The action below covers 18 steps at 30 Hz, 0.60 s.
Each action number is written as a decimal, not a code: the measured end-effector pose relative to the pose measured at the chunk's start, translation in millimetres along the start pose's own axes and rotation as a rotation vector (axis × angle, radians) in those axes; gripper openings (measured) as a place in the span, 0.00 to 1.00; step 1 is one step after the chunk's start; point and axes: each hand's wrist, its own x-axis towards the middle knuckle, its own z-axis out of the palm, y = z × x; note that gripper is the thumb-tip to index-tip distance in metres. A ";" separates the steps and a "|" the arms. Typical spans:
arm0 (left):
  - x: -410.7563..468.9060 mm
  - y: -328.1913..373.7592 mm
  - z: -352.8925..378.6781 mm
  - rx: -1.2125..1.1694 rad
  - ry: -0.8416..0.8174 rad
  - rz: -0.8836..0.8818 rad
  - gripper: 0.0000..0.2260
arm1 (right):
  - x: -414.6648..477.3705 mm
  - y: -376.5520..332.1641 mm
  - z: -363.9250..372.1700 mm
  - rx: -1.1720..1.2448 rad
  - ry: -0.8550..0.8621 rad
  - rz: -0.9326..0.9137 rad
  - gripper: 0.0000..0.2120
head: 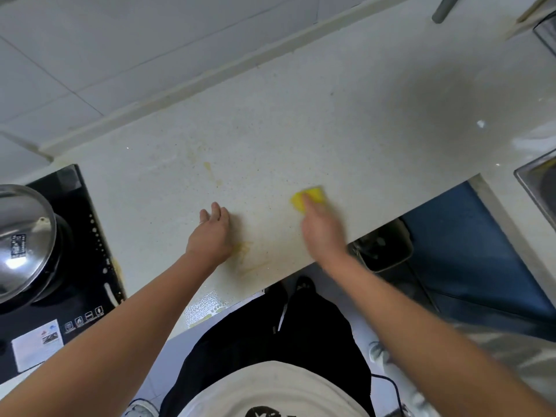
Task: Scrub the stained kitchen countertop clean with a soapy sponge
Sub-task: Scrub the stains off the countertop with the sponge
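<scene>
A pale speckled countertop (301,121) runs across the view. It carries yellowish stains, one streak (212,173) farther back and a smear (248,257) near the front edge. Soap foam (204,308) sits at the front edge. My right hand (323,233) presses a yellow sponge (310,197) onto the counter with straight fingers; the hand is motion-blurred. My left hand (212,233) rests flat on the counter to the left of the sponge, fingers relaxed, holding nothing.
A black induction cooktop (81,254) with a steel pot (21,239) lies at the left. A sink rim (535,188) shows at the right edge. A dark bin (382,248) stands on the floor below the counter's front edge. A tiled wall backs the counter.
</scene>
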 end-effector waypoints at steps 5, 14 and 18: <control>-20.1 3.2 6.9 0.002 0.008 0.035 0.32 | 20.7 120.0 -51.0 -0.028 0.221 0.292 0.24; -63.0 -3.3 35.5 -0.155 0.061 0.022 0.27 | -54.7 -55.3 64.6 -0.017 -0.212 -0.076 0.30; -88.4 -10.9 52.2 -0.194 0.027 -0.076 0.38 | -54.5 -72.7 61.3 0.077 -0.199 -0.187 0.27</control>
